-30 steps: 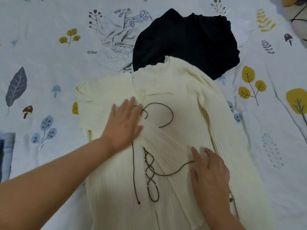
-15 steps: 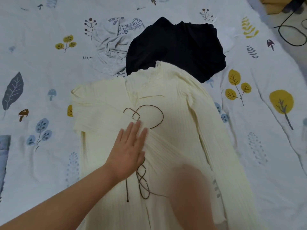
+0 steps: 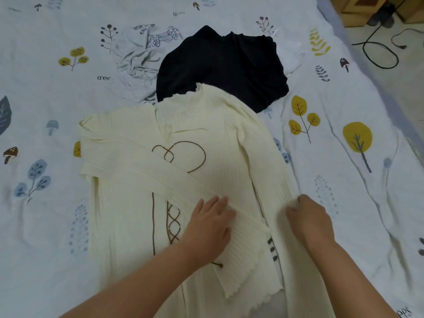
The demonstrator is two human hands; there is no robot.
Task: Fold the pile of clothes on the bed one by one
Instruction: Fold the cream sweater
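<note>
Here, a cream ribbed knit top with brown cord lacing (image 3: 220,143) lies spread flat on the bed covered by a pale sheet printed with leaves, trees and mushrooms (image 3: 344,180), its lower part reaching toward the near edge and its frilled collar pointing toward the far edge. One sleeve is folded diagonally across the front. The left hand (image 3: 207,228) rests flat on that folded sleeve, fingers straight and close together, palm down, holding nothing. Just beside it, the right hand (image 3: 309,219) sits on the top's other sleeve along the garment's right side, fingers curled into the ribbed fabric and bunching it. Beyond the collar, touching it, lies a crumpled black garment (image 3: 224,65), and beside that, toward the far left, a light grey garment with a printed drawing (image 3: 137,58).
</note>
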